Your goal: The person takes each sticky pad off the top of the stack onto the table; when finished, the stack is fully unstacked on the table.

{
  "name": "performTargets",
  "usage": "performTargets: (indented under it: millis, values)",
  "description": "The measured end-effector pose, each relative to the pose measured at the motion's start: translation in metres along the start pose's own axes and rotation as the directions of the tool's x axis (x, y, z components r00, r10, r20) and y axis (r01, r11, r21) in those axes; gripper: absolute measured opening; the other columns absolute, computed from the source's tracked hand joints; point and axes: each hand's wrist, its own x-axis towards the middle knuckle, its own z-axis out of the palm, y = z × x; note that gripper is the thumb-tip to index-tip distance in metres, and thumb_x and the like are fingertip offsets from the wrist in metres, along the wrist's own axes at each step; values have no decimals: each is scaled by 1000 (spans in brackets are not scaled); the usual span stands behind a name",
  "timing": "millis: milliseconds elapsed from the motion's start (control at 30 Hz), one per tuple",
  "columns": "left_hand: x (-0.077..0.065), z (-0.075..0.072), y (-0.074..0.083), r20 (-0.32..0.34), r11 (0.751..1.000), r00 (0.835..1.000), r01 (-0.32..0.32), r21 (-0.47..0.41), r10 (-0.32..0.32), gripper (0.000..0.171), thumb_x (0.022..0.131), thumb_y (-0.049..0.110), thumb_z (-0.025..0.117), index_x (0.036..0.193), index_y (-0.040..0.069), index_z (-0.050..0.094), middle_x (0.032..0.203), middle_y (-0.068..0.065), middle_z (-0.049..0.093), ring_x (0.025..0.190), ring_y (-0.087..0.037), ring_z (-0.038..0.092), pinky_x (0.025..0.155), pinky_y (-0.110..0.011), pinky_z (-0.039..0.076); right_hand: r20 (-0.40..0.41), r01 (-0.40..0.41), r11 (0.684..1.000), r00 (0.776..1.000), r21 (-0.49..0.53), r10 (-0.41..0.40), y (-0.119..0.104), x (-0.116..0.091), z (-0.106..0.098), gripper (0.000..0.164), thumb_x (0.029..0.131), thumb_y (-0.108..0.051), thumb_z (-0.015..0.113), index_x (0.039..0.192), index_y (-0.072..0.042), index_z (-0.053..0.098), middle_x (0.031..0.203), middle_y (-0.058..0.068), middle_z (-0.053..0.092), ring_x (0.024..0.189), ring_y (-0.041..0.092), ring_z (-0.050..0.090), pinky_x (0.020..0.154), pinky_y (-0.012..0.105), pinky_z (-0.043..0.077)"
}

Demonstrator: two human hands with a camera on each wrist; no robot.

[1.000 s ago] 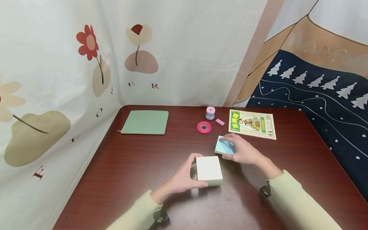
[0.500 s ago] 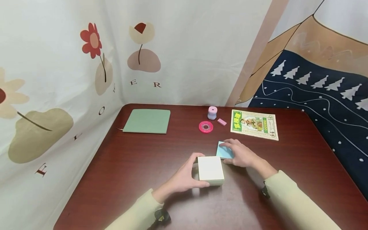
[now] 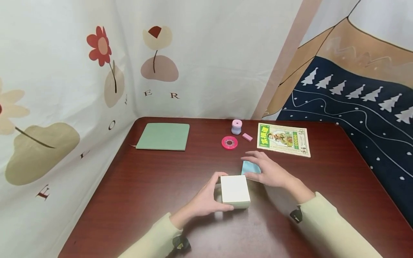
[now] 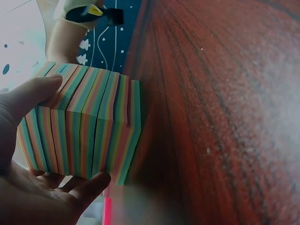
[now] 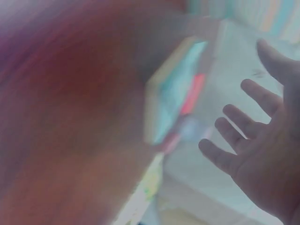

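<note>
My left hand (image 3: 204,200) grips a thick block of sticky-note pads (image 3: 235,190) from its left side, thumb at the near face and fingers at the far one. White on top in the head view, the block shows many-coloured layered edges (image 4: 84,122) in the left wrist view. Just behind it on the table lies a thin light-blue sticky-note pad (image 3: 250,167). Over that pad hovers my right hand (image 3: 271,171), partly hiding it. In the right wrist view the right hand's fingers are spread, with a gap between them and the blue pad (image 5: 177,91).
Toward the back of the brown table (image 3: 155,172) are a pink tape roll (image 3: 229,142), a pink-and-lilac spool-shaped item (image 3: 236,127) and a small pink eraser-like block (image 3: 247,137). A green notebook (image 3: 163,137) lies back left, a printed booklet (image 3: 284,139) back right. Curtains hang behind.
The right hand drew the blue pad nearer to the block, then let go of it and lifted with fingers spread. The left hand keeps its grip on the block in place.
</note>
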Motion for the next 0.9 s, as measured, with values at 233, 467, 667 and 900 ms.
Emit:
performTargets:
  millis: [233,467,667,900]
  values:
    - [1,0,0,12,999,1000,11,39,-11,87,68,28,90,137,23,37,126,7,53,118,-16,51,100,-43,42,0,67,985,998,157,-68,-52,-3,-14,54,90,-54,64,137,-28,56,144,-3,47,130,14,41,100,47,43]
    - [1,-1,1,25,1000,1000,12,19,-12,84,71,34,88,136,29,36,132,9,49,124,-19,50,103,-48,40,120,239,971,964,-2,-237,-81,-9,-4,72,82,-59,71,141,-22,53,147,0,43,132,18,41,102,43,42]
    - [1,0,-1,23,1000,1000,-16,15,16,84,71,34,89,137,30,37,135,11,48,127,-18,47,105,-49,39,166,262,960,955,-96,-244,-85,-12,4,72,77,-49,80,138,-19,56,144,2,46,126,17,46,98,38,46]
    - [1,1,-1,18,1000,1000,-20,-1,20,81,71,35,89,135,29,39,133,11,49,123,-18,49,103,-47,40,156,238,961,964,-141,-216,-87,-13,5,70,76,-47,82,136,-20,58,138,-2,50,119,14,50,92,35,49]
